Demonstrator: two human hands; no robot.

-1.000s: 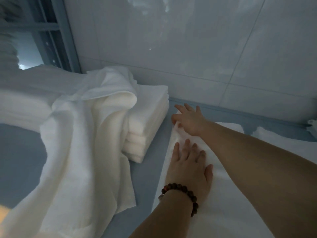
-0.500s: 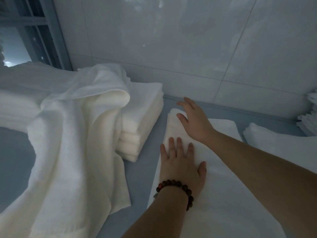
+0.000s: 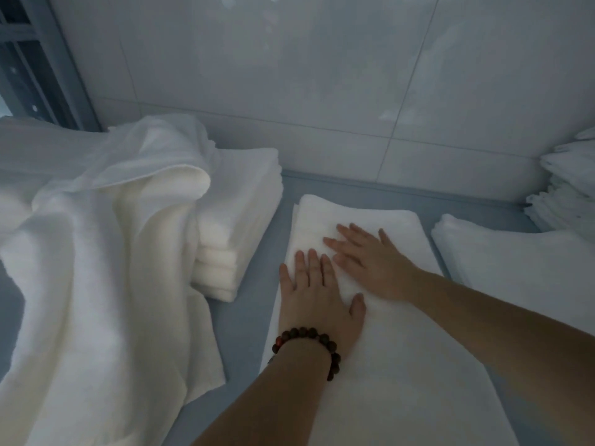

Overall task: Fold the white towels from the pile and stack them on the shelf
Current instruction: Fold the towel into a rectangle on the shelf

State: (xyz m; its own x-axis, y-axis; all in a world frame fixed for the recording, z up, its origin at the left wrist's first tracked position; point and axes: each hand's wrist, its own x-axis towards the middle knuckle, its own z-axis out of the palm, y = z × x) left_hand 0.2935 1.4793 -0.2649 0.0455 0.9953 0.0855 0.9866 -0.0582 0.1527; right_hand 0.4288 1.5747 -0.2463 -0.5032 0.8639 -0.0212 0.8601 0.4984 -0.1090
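Towel in work (image 3: 389, 365): white, laid lengthwise on the grey-blue surface (image 3: 244, 329), its far end near the tiled wall (image 3: 289, 91). A doubled edge at the far left corner suggests it is already folded once into a long strip.

Left hand (image 3: 317, 297), bead bracelet (image 3: 309, 346) at the wrist: palm down, fingers straight and close together, near the towel's left edge. Right hand (image 3: 367, 262): also flat on the towel just beyond it, fingers spread and angled leftward. Neither hand grips anything; both press.

Judgement: the flat palms are there to smooth the cloth and set the crease, so the next fold lands square. The step in hand is smoothing, mid-fold.

Left, across a strip of bare surface: a stack of folded towels (image 3: 238, 220), several layers. The loose pile (image 3: 96, 268) drapes over its left side and spills toward the near edge, so plenty remains to fold.

Right, just beside: another flat towel (image 3: 515, 278). Far right: a further stack (image 3: 570, 194), partly cut off.

Upper left: metal frame (image 3: 42, 75). Cannot tell whether this surface is itself the shelf.
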